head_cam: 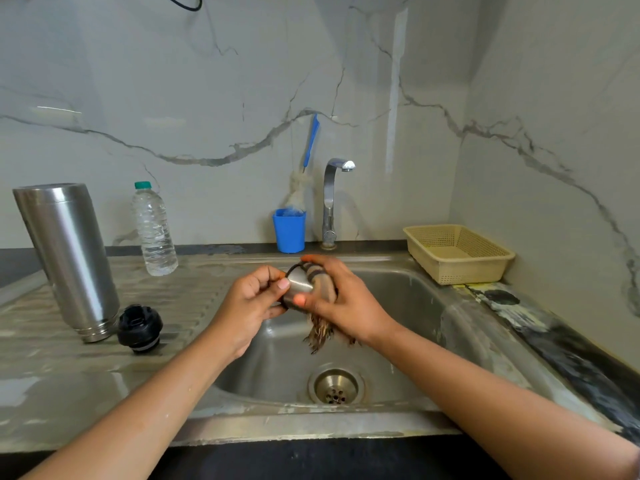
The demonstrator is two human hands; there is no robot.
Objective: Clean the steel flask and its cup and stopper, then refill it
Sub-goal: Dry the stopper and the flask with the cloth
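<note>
The left hand (247, 303) pinches the steel cup (298, 284) over the sink (398, 306) while the right hand (341, 299) grips a striped cloth (322, 277) against it, perhaps inside. Left, on the ribbed drainboard (173, 296), the flask (69, 258) stands inverted beside its stopper (139, 328); marble walls (207, 98) close back and right.

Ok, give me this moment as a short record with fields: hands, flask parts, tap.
left hand: grips the steel cup over the sink
right hand: holds a striped cloth against the cup
flask: mouth down on the drainboard
stopper: on the drainboard beside the flask
tap: no water visibly running
water bottle: capped, upright, at the back of the drainboard
</note>
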